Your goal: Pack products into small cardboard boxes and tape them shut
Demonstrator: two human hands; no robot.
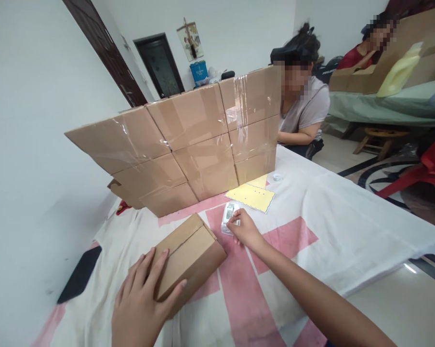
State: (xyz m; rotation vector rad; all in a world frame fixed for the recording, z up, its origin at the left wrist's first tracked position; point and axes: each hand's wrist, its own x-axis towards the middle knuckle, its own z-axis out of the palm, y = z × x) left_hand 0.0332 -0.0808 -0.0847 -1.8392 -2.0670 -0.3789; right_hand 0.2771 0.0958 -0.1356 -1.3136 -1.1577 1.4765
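- Left hand (pixel 141 299): nearest the camera, palm down and fingers spread, lying flat on the near end of the small cardboard box (pixel 190 253). It rests on the box and is not closed round it.
- Small cardboard box: closed, seam uppermost, set at an angle on the tablecloth (pixel 311 217), which is white with pink bands.
- Black flat object (pixel 80 273): at the left edge of the table, well apart from both hands.
- Right hand (pixel 244 230): reaches forward just beyond the box, fingers bent, their tips pinching the near edge of the white packet (pixel 229 216).
- White packet: small, lying on a pink band of the cloth, between the box and the yellow sheet (pixel 251 196). What is printed on it is too small to tell.
- Yellow sheet: flat on the cloth, dotted with small holes, just in front of the stack.
- Small round white item (pixel 277 177): to the right of the sheet.
- Stacked cardboard cartons (pixel 188 144): taped, three rows high, forming a wall across the table.
- Seated person (pixel 306 113): behind the right end of the stack.
- Second person (pixel 358 53): far right, beside more cartons.
- Dark door (pixel 159 65): in the back wall.
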